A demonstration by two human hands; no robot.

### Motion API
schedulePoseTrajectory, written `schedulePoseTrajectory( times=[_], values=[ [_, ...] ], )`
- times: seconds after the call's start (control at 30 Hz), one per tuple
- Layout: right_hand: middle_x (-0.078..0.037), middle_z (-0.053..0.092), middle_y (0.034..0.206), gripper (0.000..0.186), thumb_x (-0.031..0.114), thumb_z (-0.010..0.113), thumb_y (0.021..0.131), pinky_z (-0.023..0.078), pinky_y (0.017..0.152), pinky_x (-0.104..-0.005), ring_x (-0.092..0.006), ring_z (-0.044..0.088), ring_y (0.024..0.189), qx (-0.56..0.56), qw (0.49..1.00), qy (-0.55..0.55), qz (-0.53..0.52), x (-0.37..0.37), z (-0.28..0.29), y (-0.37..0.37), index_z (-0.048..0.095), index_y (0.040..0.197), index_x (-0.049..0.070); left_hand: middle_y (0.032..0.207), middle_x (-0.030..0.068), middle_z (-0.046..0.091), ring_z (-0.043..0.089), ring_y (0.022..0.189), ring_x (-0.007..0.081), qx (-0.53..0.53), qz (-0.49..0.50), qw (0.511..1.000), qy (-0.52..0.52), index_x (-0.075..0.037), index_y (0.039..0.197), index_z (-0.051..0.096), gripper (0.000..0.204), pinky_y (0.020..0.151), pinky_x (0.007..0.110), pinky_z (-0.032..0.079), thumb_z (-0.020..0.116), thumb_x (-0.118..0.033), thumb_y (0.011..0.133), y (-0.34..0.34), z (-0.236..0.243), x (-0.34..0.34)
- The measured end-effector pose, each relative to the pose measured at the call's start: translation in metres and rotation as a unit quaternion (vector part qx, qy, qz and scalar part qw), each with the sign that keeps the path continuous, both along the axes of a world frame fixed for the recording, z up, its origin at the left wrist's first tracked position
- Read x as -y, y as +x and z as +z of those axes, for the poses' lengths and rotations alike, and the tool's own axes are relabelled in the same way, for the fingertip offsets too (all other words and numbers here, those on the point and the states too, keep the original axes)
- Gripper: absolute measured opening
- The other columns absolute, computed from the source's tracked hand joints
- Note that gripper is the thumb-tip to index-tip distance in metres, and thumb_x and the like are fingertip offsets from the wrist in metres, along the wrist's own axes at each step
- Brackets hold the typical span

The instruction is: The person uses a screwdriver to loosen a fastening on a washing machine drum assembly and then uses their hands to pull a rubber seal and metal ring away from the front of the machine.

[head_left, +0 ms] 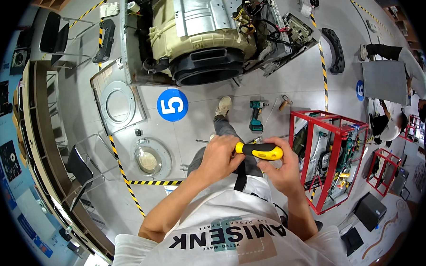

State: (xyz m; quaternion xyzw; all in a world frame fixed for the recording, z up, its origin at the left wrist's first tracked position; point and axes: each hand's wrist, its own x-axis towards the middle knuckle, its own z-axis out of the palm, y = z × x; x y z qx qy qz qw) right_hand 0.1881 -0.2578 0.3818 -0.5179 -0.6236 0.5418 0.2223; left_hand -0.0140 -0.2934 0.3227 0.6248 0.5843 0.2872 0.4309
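A screwdriver [262,151] with a yellow and black handle lies crosswise in front of my body. My left hand [220,157] is closed round its front end, and a thin dark shaft sticks out beyond the left side of that hand. At the handle's butt end, my right hand [285,168] curls with thumb and fingers on either side. The grip of its fingers is partly hidden by the handle.
Ahead stands an opened washing machine [207,42] with its drum exposed. On the floor lie a cordless drill [256,115], a hammer [284,103], a round glass door [150,159] and a panel with a ring [117,104]. A red-framed tool rack [333,157] stands at right.
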Motion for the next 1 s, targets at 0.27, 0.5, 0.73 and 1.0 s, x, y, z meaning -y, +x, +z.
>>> schedulePoseTrajectory(
  times=[0.27, 0.5, 0.73, 1.0],
  values=[
    [-0.015, 0.068, 0.095, 0.044, 0.013, 0.084, 0.079, 0.054, 0.067, -0.0385, -0.0326, 0.069, 0.081, 0.126, 0.981, 0.149, 0.016, -0.09, -0.024, -0.019, 0.059, 0.113, 0.003, 0.112, 0.0168, 0.057, 0.054, 0.109, 0.0401, 0.027, -0.062, 0.996, 0.05, -0.003, 0.115, 0.061, 0.039, 0.09, 0.046, 0.045, 0.076, -0.016, 0.082, -0.009, -0.047, -0.1],
    [-0.017, 0.068, 0.104, 0.054, 0.006, 0.084, 0.074, 0.056, 0.069, -0.0382, -0.0335, 0.069, 0.084, 0.169, 0.949, 0.267, -0.003, -0.154, -0.074, -0.038, 0.061, 0.123, 0.003, 0.123, 0.0185, 0.06, 0.059, 0.115, 0.0308, 0.123, 0.06, 0.985, -0.108, -0.001, 0.14, 0.048, 0.053, 0.098, 0.042, 0.047, 0.069, -0.014, 0.094, -0.014, -0.102, -0.162],
    [-0.017, 0.064, 0.114, 0.036, 0.006, 0.074, 0.08, 0.053, 0.069, -0.0319, -0.0259, 0.065, 0.084, 0.142, 0.939, 0.312, -0.011, -0.149, -0.146, -0.092, 0.074, 0.116, 0.007, 0.115, 0.0029, 0.064, 0.06, 0.102, 0.0101, 0.438, 0.148, 0.778, -0.425, -0.004, 0.142, 0.052, 0.056, 0.089, 0.027, 0.049, 0.049, -0.046, 0.106, -0.058, -0.104, -0.201],
    [-0.016, 0.061, 0.118, 0.055, 0.011, 0.088, 0.068, 0.053, 0.073, -0.0334, -0.0254, 0.065, 0.091, 0.037, 0.977, 0.21, 0.0, -0.126, -0.181, -0.112, 0.07, 0.119, 0.002, 0.11, 0.0003, 0.06, 0.052, 0.096, 0.0045, 0.363, 0.122, 0.79, -0.48, 0.0, 0.145, 0.048, 0.044, 0.086, 0.021, 0.043, 0.057, -0.014, 0.104, -0.086, -0.126, -0.209]
  ],
)
